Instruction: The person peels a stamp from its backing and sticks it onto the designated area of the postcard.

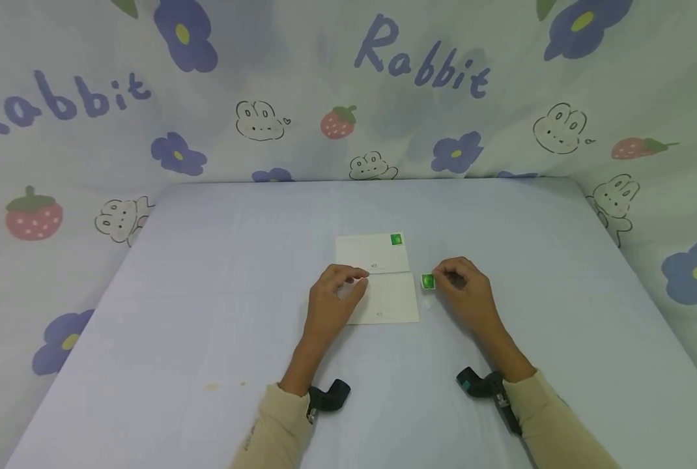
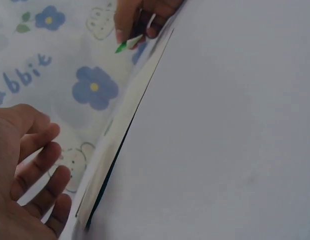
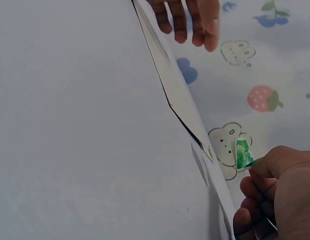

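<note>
Two cream envelopes lie edge to edge on the table, one behind the other. The far envelope [image 1: 363,251] has a green stamp [image 1: 397,240] in its upper right corner; the near envelope [image 1: 392,299] shows none on its visible part. My right hand [image 1: 468,290] pinches a second green stamp [image 1: 427,281] between thumb and finger, just right of the envelopes. In the right wrist view this held stamp [image 3: 243,155] stands above the table surface. My left hand [image 1: 332,299] is over the left part of the near envelope, its fingers loosely bent with nothing between them.
A small pale scrap [image 1: 430,303] lies on the white tabletop [image 1: 208,273] below the held stamp. Behind the table hangs a patterned cloth [image 1: 296,78] with flowers, rabbits and strawberries. Black wrist mounts [image 1: 329,395] jut inward from both sleeves.
</note>
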The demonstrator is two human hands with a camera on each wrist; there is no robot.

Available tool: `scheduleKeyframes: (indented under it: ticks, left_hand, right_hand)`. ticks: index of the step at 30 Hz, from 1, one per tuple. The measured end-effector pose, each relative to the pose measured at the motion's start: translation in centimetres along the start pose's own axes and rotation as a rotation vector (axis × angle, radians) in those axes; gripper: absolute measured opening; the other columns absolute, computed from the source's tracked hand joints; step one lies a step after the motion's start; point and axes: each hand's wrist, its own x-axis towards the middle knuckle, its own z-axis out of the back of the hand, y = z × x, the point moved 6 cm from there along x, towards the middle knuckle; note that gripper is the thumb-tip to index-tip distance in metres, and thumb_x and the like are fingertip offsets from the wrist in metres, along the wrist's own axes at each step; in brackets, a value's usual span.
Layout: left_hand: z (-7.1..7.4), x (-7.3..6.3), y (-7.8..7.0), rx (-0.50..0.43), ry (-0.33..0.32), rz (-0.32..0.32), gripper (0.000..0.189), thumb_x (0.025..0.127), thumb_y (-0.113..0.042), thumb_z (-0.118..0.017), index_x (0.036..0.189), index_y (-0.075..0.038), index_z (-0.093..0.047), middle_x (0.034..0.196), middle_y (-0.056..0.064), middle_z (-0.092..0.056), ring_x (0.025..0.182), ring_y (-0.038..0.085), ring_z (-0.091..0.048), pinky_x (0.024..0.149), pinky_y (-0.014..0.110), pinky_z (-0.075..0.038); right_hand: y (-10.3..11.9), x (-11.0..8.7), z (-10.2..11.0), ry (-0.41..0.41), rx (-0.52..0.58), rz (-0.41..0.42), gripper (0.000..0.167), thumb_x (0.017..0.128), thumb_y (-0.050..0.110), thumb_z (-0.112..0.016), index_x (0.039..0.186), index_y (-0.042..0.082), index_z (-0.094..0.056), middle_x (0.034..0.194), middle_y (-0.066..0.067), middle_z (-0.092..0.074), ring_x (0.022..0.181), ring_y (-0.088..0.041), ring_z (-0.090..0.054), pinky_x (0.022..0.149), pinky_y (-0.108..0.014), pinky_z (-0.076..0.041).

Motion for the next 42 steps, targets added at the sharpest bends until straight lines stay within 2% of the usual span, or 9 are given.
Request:
scheduleKeyframes:
  ticks: [6,15,24,31,38,42]
  left_hand:
    - [-0.8,-0.9,-0.4,-0.032,0.038,0.018,0.013,0.093,-0.021,-0.072,0.105,-0.023,-0.077,0.106,-0.011,-0.063,0.099,0.010,-0.057,0.087,0.037,-0.048]
    - [-1.6,-1.9,-1.4,-0.063,0.084,-0.014,0.013,0.094,-0.021,-0.072,0.106,-0.021,-0.077,0.107,-0.012,-0.064,0.099,0.015,-0.060,0.089,0.038,-0.049]
    - [-2.6,-2.8,-2.6,-0.079,0.127,-0.049,0.015,0.092,-0.023,-0.075,0.107,-0.020,-0.076,0.107,-0.013,-0.064,0.098,0.012,-0.060,0.087,0.037,-0.051]
    - [-3.2,-3.5,-3.8,-0.095,0.148,-0.071,0.015,0.092,-0.022,-0.076,0.106,-0.019,-0.076,0.104,-0.011,-0.064,0.096,0.014,-0.060,0.084,0.037,-0.051]
    - [-3.6,-3.7,-4.2,-0.080,0.151,-0.073,0.013,0.091,-0.025,-0.076,0.104,-0.020,-0.075,0.102,-0.011,-0.064,0.094,0.013,-0.061,0.082,0.033,-0.052]
    - [-3.6,-3.7,-4.3,-0.075,0.128,-0.104,0.011,0.091,-0.022,-0.077,0.102,-0.018,-0.075,0.100,-0.010,-0.064,0.092,0.015,-0.061,0.079,0.033,-0.052]
  right_hand:
    - [0.1,-0.9,-0.3,0.001,0.008,-0.006,0.006,0.095,0.014,-0.070,0.094,0.008,-0.071,0.102,0.002,-0.066,0.097,-0.012,-0.057,0.086,-0.020,-0.046]
    - [1.2,-2.1,-0.4,0.000,0.034,0.022,0.006,0.095,0.011,-0.070,0.093,0.005,-0.072,0.102,0.001,-0.065,0.093,-0.013,-0.056,0.082,-0.020,-0.047]
    - [2.4,-3.1,-0.3,-0.020,0.015,0.052,0.005,0.094,0.009,-0.071,0.091,0.005,-0.071,0.102,0.003,-0.065,0.093,-0.012,-0.056,0.080,-0.021,-0.047]
    - [7.7,-4.1,0.1,-0.022,0.066,0.109,0.008,0.087,-0.010,-0.070,0.086,-0.003,-0.067,0.097,-0.011,-0.065,0.090,-0.019,-0.056,0.077,-0.026,-0.048]
    - [8.6,-4.4,-0.2,-0.001,0.112,0.162,0.011,0.085,-0.015,-0.070,0.087,-0.004,-0.067,0.097,-0.014,-0.064,0.089,-0.020,-0.056,0.075,-0.026,-0.047]
    - [8.7,-4.6,-0.6,0.030,0.141,0.171,0.014,0.084,-0.017,-0.069,0.089,-0.004,-0.067,0.099,-0.015,-0.064,0.091,-0.020,-0.056,0.075,-0.027,-0.047]
